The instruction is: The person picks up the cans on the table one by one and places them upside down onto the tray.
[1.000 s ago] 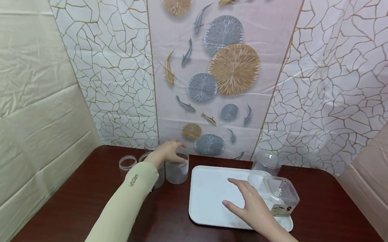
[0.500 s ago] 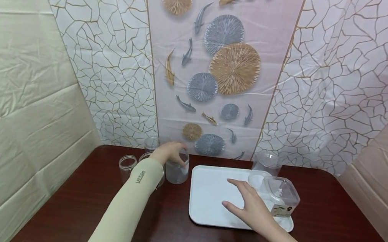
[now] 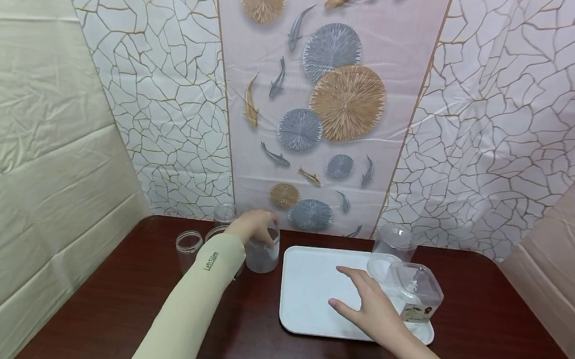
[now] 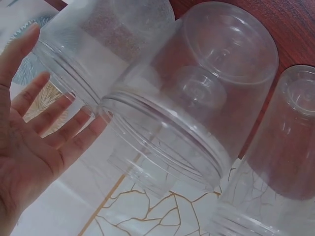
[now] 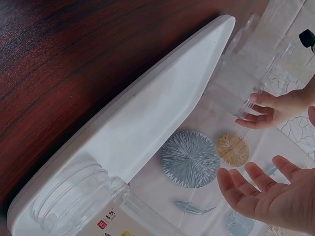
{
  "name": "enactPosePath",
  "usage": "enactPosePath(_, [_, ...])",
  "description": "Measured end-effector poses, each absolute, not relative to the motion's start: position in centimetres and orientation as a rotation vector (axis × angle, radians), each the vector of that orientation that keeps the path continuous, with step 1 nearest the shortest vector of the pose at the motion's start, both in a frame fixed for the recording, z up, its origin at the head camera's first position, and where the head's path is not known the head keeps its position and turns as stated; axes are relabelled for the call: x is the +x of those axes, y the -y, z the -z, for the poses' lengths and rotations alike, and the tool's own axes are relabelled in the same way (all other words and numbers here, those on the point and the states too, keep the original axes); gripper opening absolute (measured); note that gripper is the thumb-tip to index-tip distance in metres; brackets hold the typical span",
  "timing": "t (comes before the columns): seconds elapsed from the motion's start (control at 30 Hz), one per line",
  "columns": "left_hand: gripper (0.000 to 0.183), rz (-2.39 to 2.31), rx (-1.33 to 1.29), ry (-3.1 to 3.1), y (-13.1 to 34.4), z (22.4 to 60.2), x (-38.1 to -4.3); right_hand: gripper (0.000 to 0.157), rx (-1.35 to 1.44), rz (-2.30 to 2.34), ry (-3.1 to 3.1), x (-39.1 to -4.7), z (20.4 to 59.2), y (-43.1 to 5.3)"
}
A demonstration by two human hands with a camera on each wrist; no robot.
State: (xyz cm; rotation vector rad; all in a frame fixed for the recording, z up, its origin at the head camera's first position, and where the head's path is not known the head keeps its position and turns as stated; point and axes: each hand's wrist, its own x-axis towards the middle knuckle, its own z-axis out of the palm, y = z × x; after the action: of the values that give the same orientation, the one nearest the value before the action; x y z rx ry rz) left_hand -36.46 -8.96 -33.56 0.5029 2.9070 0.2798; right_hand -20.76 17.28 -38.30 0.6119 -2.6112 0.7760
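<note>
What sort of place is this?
Probably a staged recording booth: a dark reddish-brown table hemmed in by a creased cream cloth-like sheet on the left and a pale pink backdrop panel printed with fish and discs.

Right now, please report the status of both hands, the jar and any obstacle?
Left hand at rim of clear jar, grip unclear. Right hand open, holding nothing, near white tray. Clear jar upright, off white tray. Neighbouring jar close beside it.

A left hand (image 3: 254,226) reaches over the top of a clear jar (image 3: 262,259) on a dark red counter (image 3: 117,301), beside other clear jars (image 3: 189,243). The right hand (image 3: 371,304) hovers above a white tray (image 3: 308,289), thumb and fingers apart, near a square container (image 3: 419,287) bearing a printed label (image 3: 417,312).
</note>
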Motion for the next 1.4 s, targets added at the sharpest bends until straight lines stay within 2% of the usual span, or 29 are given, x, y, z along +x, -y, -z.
enactPosePath(0.33, [0.055,-0.226,0.546,-2.911,9.0,33.0,-36.6,0.055,0.611,-0.790,2.619,-20.8,38.3,-17.2])
enactPosePath(0.7, [0.062,-0.203,0.630,-2.933,9.9,32.4,-36.9,0.055,0.613,-0.795,2.628,-20.9,38.4,-16.9])
enactPosePath(1.0, [0.060,-0.227,0.720,-2.964,9.7,31.2,-36.9,0.055,0.602,-0.788,2.641,-21.0,38.4,-17.0])
enactPosePath(1.4, [0.059,-0.385,0.848,-3.049,10.3,32.5,-36.2,0.055,0.591,-0.809,2.645,-21.0,38.7,-16.6])
